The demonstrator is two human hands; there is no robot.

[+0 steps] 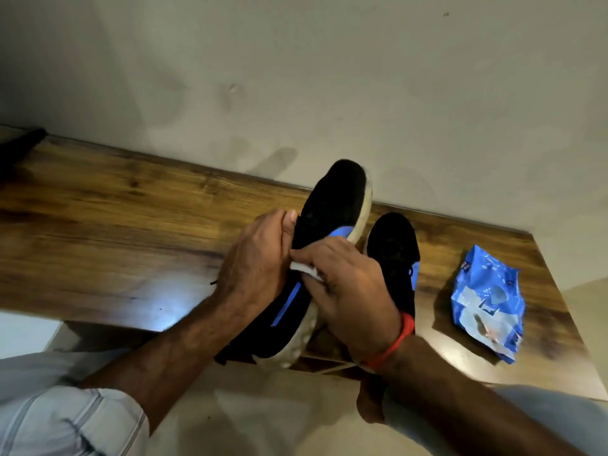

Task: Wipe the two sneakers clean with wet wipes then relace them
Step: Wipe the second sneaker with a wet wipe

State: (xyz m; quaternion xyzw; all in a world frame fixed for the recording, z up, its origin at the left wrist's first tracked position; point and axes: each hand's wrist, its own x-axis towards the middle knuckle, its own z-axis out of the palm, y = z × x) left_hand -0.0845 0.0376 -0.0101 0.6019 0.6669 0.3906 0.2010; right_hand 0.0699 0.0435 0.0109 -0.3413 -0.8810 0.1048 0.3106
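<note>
A black sneaker point(325, 205) with blue stripes and a white sole is lifted above the wooden table point(115, 232), tilted on its side, toe towards the wall. My left hand point(256, 261) grips its upper from the left. My right hand point(348, 284) presses a white wet wipe point(304, 268) against the sneaker's side near the blue stripe. The second black sneaker point(394, 248) lies on the table just to the right, partly hidden behind my right hand.
A blue pack of wet wipes point(487, 301) lies on the table at the right. A grey wall runs right behind the table. A dark object point(19, 143) sits at the far left edge. The table's front edge is near my forearms.
</note>
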